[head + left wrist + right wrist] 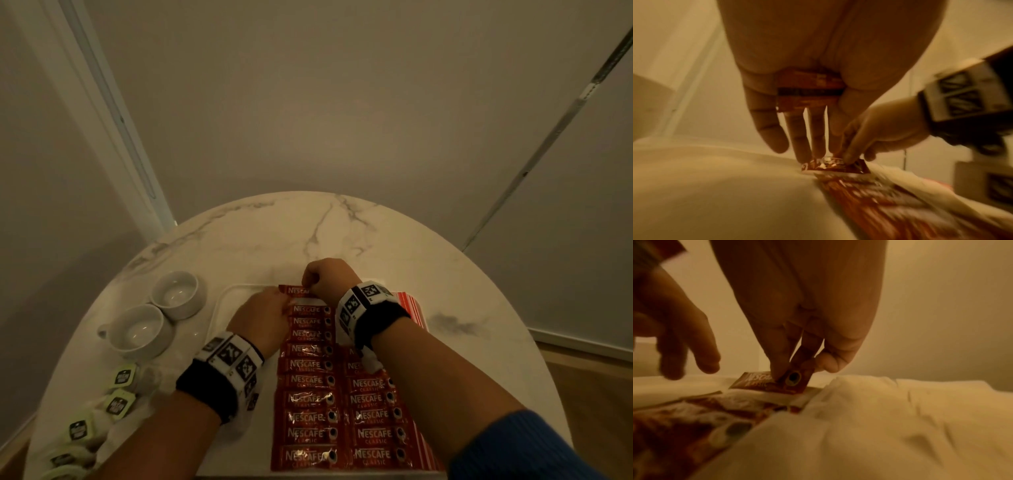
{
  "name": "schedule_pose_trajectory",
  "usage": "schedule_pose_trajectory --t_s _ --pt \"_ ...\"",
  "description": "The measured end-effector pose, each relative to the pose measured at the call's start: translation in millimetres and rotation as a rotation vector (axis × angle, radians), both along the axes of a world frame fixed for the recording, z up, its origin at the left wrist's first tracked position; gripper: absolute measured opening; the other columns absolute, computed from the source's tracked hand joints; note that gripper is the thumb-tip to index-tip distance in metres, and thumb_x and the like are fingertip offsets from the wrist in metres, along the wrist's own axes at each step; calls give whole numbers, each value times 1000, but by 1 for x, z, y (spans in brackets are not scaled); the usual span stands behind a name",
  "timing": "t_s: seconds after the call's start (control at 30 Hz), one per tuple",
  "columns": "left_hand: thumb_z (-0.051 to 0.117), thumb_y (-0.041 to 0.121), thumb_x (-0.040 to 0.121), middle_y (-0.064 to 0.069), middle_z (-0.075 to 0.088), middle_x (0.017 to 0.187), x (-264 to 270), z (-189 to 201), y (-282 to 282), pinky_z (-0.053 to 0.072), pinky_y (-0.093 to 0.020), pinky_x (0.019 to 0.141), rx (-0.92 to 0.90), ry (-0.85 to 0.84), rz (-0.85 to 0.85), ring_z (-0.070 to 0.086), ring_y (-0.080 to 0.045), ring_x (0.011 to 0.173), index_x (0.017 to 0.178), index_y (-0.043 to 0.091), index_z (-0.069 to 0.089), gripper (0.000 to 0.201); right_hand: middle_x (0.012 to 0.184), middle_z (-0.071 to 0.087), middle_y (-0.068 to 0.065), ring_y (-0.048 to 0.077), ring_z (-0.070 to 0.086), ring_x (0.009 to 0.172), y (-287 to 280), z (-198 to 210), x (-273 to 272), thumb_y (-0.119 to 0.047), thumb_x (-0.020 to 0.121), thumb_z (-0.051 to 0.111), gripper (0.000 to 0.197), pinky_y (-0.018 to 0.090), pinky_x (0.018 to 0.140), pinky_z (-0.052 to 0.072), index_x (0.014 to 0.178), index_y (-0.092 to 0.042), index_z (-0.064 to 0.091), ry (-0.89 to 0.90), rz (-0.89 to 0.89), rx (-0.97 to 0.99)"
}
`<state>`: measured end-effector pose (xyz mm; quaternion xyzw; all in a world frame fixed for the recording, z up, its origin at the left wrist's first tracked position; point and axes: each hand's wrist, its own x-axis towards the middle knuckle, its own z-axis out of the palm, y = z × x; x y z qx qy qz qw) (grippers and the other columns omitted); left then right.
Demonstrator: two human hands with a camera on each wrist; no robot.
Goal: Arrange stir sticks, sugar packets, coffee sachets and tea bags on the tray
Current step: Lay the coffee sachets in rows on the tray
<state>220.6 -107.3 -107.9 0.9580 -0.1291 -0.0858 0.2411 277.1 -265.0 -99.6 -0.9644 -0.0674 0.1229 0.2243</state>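
Right hand pinches 1 red foil coffee sachet on white rectangular tray, left hand thumb-clamps 2nd sachet; slip would skew laid sachet row.

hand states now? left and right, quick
Left hand: grips a spare sachet in its palm, fingertips on the far sachet.
Right hand: pinches the far sachet's end.

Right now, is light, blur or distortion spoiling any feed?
Head view: dim, wide-angle, lines splayed, yet print on the coffee sachet pinched by the right hand reads. Left wrist view: orange cast, spare sachet held in the left hand discernible, sachet rows smeared. Right wrist view: same cast, foreground soft, fingers on the sachet fairly sharp.
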Motion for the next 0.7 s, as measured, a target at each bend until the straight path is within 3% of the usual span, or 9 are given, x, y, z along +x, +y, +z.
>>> schedule_pose_trajectory --t_s 0.13,0.2,0.4,0.7 --pt "41 31 93 9 46 133 -15 -4 -11 41 -41 90 315 5 -134 41 -21 118 129 35 50 37 108 67 6 23 60 102 4 0 -4 -1 85 54 26 34 92 49 99 -14 71 38 47 -73" --pt "43 29 92 7 40 139 -19 -2 -16 37 -43 94 373 5 -183 36 -22 124 135 33 42 43 109 66 6 23 59 102 4 1 -5 -2 85 53 26 33 90 50 101 -14 70 45 63 -109" --pt "50 26 91 6 31 145 -23 -8 -20 34 -44 98 422 11 -239 32 -20 129 141 29 37 51 110 63 5 23 59 101 4 6 -9 -8 89 53 25 31 85 51 107 -16 68 60 99 -199" --pt "51 30 90 5 30 145 -24 -10 -18 35 -43 98 433 12 -284 35 -20 126 137 29 43 47 113 62 5 23 58 104 5 4 -12 -9 90 52 25 29 85 48 107 -16 68 67 132 -229"
